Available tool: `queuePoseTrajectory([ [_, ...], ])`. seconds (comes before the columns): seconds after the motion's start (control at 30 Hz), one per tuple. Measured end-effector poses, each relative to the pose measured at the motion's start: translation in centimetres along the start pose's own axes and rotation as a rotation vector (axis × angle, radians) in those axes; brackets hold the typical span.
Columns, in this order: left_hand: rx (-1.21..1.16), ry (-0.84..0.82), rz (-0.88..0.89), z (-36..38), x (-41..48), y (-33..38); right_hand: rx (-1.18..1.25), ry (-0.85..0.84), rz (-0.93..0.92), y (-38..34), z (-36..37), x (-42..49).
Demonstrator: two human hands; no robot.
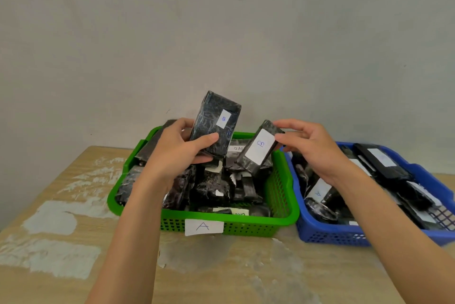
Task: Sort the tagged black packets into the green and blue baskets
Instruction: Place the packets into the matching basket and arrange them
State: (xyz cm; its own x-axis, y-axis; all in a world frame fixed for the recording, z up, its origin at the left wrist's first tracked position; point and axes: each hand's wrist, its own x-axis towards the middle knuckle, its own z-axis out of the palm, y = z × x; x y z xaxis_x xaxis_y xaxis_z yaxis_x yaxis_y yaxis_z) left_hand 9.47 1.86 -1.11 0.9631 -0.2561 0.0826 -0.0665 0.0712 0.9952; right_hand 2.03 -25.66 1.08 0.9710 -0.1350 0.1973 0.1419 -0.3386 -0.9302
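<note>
Up above the green basket, two glossy black packets carry white "B" tags: the left hand grips the taller packet, the right hand pinches the smaller packet. Right of it sits the blue basket, on a scuffed wooden table against a grey wall.

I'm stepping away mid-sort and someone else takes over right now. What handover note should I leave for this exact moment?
Left hand grips a packet tagged B above the green basket, which is labelled A.
Right hand pinches a second B packet over that basket's right side.
Both baskets hold many packets. The blue basket shows an A-tagged packet.
Left to do: probably move both B packets to blue and the A-tagged packet to green, then check the rest.
</note>
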Motion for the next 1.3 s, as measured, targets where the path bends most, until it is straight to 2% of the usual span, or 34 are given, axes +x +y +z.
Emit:
queuePoseTrajectory([
  [0.1, 0.007, -0.023, 0.007, 1.4, -0.4, -0.1, 0.120, 0.078, -0.003, -0.3, -1.2, -0.8],
  [0.17, 0.013, -0.042, 0.012, 2.5, -0.6, -0.2, 0.300, 0.190, -0.002, -0.6, -3.0, -1.4],
  [0.27, 0.014, -0.059, 0.023, 4.3, -1.0, -0.5, 0.543, 0.411, -0.024, -0.9, -7.3, -3.0],
  [0.33, 0.007, -0.066, 0.037, 5.5, -1.3, -0.8, 0.534, 0.596, -0.049, -0.5, -10.6, -4.3],
  [0.4, 0.006, -0.071, 0.051, 6.7, -1.6, -1.0, 0.426, 0.739, -0.062, 0.3, -13.8, -5.7],
  [0.47, 0.007, -0.086, 0.061, 7.9, -1.8, -1.1, 0.332, 0.789, -0.043, 1.3, -16.2, -6.9],
  [0.57, -0.009, -0.124, 0.069, 10.3, -1.7, -1.0, 0.111, 0.739, 0.061, 3.6, -17.6, -7.5],
  [0.7, -0.038, -0.152, 0.053, 14.1, -1.6, -0.9, -0.420, 0.656, 0.221, 6.3, -16.2, -6.6],
  [0.9, -0.013, -0.247, 0.013, 18.1, -2.1, -1.3, -1.133, 0.549, 0.301, 7.5, -15.1, -4.5],
  [1.0, 0.022, -0.281, 0.035, 18.8, -2.2, -1.2, -1.341, 0.528, 0.298, 7.2, -15.7, -4.6],
  [1.07, 0.042, -0.295, 0.059, 18.8, -1.9, -1.0, -1.231, 0.521, 0.162, 6.9, -16.2, -5.3],
  [1.1, 0.057, -0.324, 0.065, 18.9, -1.6, -0.9, -1.064, 0.540, 0.067, 6.6, -16.4, -5.9],
  [1.17, 0.123, -0.456, 0.054, 19.2, -1.0, -0.6, -0.579, 0.519, -0.069, 6.0, -16.9, -7.1],
  [1.23, 0.261, -0.642, 0.041, 20.2, -0.5, -0.2, -0.147, 0.254, -0.083, 5.4, -17.3, -8.4],
  [1.3, 0.434, -0.773, 0.062, 21.8, -0.3, 0.1, -0.124, -0.026, -0.047, 5.5, -17.7, -9.8],
])
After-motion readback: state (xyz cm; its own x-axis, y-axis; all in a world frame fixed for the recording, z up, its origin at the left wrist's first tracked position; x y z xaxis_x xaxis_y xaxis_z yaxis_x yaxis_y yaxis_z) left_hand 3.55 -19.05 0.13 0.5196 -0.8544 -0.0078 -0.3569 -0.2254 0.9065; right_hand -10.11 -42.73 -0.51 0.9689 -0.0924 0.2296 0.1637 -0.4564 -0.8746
